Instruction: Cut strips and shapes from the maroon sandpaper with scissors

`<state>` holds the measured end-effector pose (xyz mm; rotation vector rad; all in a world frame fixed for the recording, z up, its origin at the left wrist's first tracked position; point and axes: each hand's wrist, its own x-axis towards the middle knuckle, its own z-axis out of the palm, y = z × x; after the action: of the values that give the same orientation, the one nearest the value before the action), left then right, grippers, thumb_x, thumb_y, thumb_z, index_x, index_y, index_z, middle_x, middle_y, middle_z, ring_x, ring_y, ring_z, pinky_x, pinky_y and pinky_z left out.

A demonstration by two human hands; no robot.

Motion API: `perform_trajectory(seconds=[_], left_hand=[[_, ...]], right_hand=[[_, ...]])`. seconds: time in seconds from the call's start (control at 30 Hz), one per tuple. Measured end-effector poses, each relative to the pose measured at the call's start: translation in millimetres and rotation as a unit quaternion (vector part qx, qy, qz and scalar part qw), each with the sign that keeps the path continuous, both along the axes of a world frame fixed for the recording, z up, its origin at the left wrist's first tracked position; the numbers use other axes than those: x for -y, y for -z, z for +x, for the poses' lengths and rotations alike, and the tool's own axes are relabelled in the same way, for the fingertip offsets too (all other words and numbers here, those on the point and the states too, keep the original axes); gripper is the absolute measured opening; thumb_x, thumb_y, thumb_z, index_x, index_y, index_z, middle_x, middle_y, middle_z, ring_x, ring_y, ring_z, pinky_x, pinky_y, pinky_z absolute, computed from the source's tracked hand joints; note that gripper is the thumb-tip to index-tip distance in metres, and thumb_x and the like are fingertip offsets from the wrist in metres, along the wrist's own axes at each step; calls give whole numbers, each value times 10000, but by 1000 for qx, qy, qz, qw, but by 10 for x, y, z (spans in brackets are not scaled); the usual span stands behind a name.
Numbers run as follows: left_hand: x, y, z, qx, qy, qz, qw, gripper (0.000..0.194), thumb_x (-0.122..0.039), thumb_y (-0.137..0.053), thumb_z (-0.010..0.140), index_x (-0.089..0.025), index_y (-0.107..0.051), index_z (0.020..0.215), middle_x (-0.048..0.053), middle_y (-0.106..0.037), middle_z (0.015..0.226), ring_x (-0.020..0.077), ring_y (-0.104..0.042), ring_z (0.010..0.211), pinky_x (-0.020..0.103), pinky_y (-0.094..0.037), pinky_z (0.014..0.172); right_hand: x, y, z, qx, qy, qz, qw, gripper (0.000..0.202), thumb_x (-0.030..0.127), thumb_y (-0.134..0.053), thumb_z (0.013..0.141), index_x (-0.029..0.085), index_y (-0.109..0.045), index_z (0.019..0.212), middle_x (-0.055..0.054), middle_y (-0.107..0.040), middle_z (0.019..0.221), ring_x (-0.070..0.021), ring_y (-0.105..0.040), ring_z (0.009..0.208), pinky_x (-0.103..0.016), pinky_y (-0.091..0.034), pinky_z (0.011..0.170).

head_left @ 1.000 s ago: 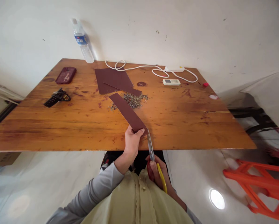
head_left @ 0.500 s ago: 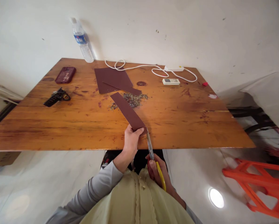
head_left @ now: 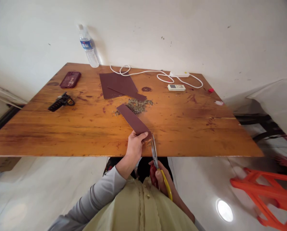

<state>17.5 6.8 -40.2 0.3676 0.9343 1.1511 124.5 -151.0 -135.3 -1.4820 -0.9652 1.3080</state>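
Observation:
My left hand (head_left: 135, 147) pinches the near end of a dark maroon strip (head_left: 132, 119), its thumb on top. The strip slants up and left over the table. My right hand (head_left: 163, 175) is closed on scissors (head_left: 154, 150) with red and yellow handles. Their blades point up, slightly parted, at the strip's right end. Behind the strip lies a pile of small thin clippings (head_left: 139, 106). A larger maroon sheet (head_left: 117, 84) rests farther back, with a second narrow strip (head_left: 131, 93) lying partly across it.
On the wooden table (head_left: 61, 134) are a maroon case (head_left: 70, 79), a black object (head_left: 61, 102), a bottle (head_left: 88, 48), a white remote (head_left: 176, 87) and a white power strip with cable (head_left: 179, 74). An orange stool (head_left: 266, 189) stands at the lower right.
The scissor blades have parted slightly at the strip's end. The far end of the held strip has shifted down and right. The whole view has shifted slightly.

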Motion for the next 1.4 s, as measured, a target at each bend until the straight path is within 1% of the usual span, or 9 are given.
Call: perform_trajectory(seconds=[0.07,0.3,0.43,0.63,0.7,0.83,1.13,1.3,1.4], left_hand=[[10,-8,5,-1,-2,-5,1000,373,-199,-915,451,-183,-690,749,-17,-727,692,131,-662,626,271,-531,627],[28,-6,35,-15,-27,-11,999,343,-199,-900,458,-179,-695,732,4,-740,710,144,-666,647,300,-530,675],[25,-10,47,-16,-32,-15,999,324,-194,-883,452,-175,-711,726,8,-746,718,144,-666,661,294,-530,683],[19,-4,29,-17,-22,-10,1000,325,-195,-895,467,-177,-707,733,-3,-740,711,135,-653,647,283,-533,667],[19,2,18,-12,-17,-13,1000,340,-198,-902,467,-175,-705,743,0,-743,719,139,-663,657,286,-539,672],[21,25,-2,-10,-10,-18,1000,368,-217,-904,470,-177,-707,778,11,-749,738,159,-677,670,314,-555,684],[26,65,0,-27,-16,-19,999,338,-205,-879,488,-184,-695,771,19,-757,754,167,-689,674,319,-564,684],[20,71,0,-22,-22,-19,999,354,-195,-881,475,-188,-684,769,15,-761,758,167,-695,667,318,-568,674],[19,60,1,-13,-27,-19,999,360,-194,-889,468,-188,-691,768,11,-761,752,165,-695,672,311,-568,672]], right_hand=[[1,48,-60,-20,1,5,1000,394,552,-628,1077,166,-681,1137,8,-661,849,-111,-569,570,-244,-500,518],[13,150,-152,-66,16,-7,998,310,462,-647,1098,160,-686,1157,11,-681,868,-100,-586,560,-223,-510,493],[17,145,-130,-79,23,-18,996,289,438,-667,1091,159,-695,1157,0,-702,899,-115,-627,602,-244,-550,537],[8,117,-123,-92,33,-33,995,250,376,-699,1081,156,-708,1199,-41,-747,1035,-160,-719,750,-301,-631,649],[14,118,-140,-97,35,-36,994,244,358,-704,1079,156,-709,1217,-50,-752,1066,-169,-733,781,-309,-644,665],[25,137,-167,-106,37,-39,993,243,344,-708,1078,159,-709,1236,-59,-756,1103,-179,-746,818,-321,-657,686],[39,179,-117,-105,37,-43,993,306,347,-718,1068,175,-697,1320,-97,-735,1278,-250,-758,1018,-428,-670,849],[42,177,-112,-105,34,-43,993,313,349,-720,1066,173,-695,1324,-98,-733,1283,-254,-757,1026,-433,-668,855],[38,162,-124,-106,33,-40,993,298,362,-709,1073,168,-696,1299,-88,-742,1228,-230,-756,961,-404,-666,810]])
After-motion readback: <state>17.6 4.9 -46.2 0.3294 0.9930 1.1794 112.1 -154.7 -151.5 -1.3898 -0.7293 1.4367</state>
